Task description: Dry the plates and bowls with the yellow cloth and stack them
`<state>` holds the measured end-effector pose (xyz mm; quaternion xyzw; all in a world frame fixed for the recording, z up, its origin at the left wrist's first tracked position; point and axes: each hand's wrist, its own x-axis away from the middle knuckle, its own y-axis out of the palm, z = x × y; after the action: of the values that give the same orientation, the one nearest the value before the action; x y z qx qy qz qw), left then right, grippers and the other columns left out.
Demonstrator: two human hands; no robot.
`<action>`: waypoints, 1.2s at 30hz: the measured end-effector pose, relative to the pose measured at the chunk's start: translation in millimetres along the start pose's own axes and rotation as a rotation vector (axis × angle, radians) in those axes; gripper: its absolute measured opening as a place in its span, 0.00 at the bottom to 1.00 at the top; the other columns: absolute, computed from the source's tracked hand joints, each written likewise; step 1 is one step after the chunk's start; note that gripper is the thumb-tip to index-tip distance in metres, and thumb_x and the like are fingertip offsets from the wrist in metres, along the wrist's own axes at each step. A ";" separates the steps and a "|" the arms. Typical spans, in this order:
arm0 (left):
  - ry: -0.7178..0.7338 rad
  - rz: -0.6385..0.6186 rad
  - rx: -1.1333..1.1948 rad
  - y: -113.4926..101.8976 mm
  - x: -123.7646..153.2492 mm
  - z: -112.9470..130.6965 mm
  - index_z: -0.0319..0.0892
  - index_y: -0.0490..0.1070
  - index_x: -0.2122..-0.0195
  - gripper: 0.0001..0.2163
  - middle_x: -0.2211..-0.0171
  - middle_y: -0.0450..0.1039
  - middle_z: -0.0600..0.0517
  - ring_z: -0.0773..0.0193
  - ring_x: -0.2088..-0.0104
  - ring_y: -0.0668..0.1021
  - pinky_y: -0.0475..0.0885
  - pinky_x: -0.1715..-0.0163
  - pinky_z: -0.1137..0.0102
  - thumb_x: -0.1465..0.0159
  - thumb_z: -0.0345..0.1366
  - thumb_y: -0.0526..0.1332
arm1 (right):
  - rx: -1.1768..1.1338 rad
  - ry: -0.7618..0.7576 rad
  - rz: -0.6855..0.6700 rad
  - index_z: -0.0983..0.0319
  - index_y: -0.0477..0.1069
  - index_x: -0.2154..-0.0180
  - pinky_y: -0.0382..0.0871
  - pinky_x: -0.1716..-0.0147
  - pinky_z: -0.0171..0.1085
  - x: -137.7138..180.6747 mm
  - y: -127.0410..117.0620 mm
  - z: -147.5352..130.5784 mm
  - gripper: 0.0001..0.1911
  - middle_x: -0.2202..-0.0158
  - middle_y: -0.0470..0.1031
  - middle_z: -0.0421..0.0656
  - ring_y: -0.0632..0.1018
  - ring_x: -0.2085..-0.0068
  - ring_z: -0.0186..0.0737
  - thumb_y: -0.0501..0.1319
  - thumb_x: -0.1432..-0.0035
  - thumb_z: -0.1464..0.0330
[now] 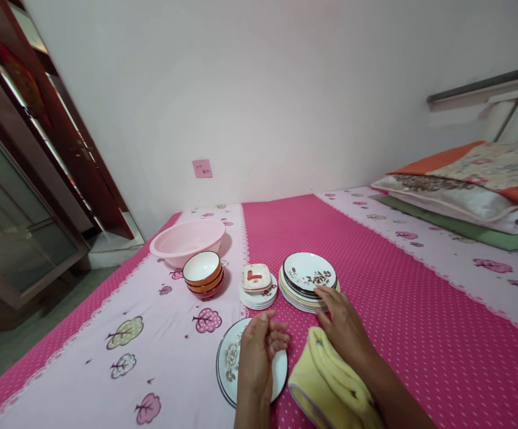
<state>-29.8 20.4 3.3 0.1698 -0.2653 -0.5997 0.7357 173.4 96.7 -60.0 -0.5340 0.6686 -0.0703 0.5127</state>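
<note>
Starting closest: both forearms chopped off by the bottom edge, elbows out of frame. Next, left hand [259, 351] parked over a plate [229, 360], fingers curled in loosely, thumb up. Hides the whole right side of that plate, so honestly can't tell whether gripping the rim or just resting there. Plate itself flat on the sheet [419, 310], right at the near edge of the bed, floral print peeking out on the uncovered left part.

Just to the right, a folded yellow towel [330, 381], also cut by the bottom edge and partly tucked under the right wrist. Then right hand [341, 322] stretched forward, fingers laid out flat on the near rim of a plate stack [307, 277], not clenched round anything. Hard to count the plates in there. Top one white with a dark rim and a brown leafy pattern, empty.

Just beside that on the left, a smaller saucer stack [259, 297] with a little square red-and-white dish [256, 277] sitting on top, empty too as far as visible. Further left, nested orange bowls [202, 275], white inside, top one empty. Behind those, a pink basin [187, 238], inside only partly visible from this angle.

Way back on the right, folded bedding [464, 185], blurry and cut by the frame. On the wall, a pink note [202, 168], writing too small to read.
</note>
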 end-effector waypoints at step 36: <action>-0.016 0.004 0.018 -2.4 -0.3 -0.6 0.35 0.76 0.59 0.31 0.72 0.82 0.47 0.68 0.76 0.80 0.74 0.75 0.75 0.55 0.54 0.79 | -0.258 0.161 -0.068 0.61 0.76 0.47 0.70 0.38 0.52 -0.9 4.8 6.4 0.21 0.37 0.73 0.52 0.75 0.38 0.50 0.57 0.41 0.67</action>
<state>-31.4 20.1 1.4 0.1710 -0.2769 -0.5971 0.7332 175.1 102.4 -65.6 -0.6104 0.6926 -0.0440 0.3819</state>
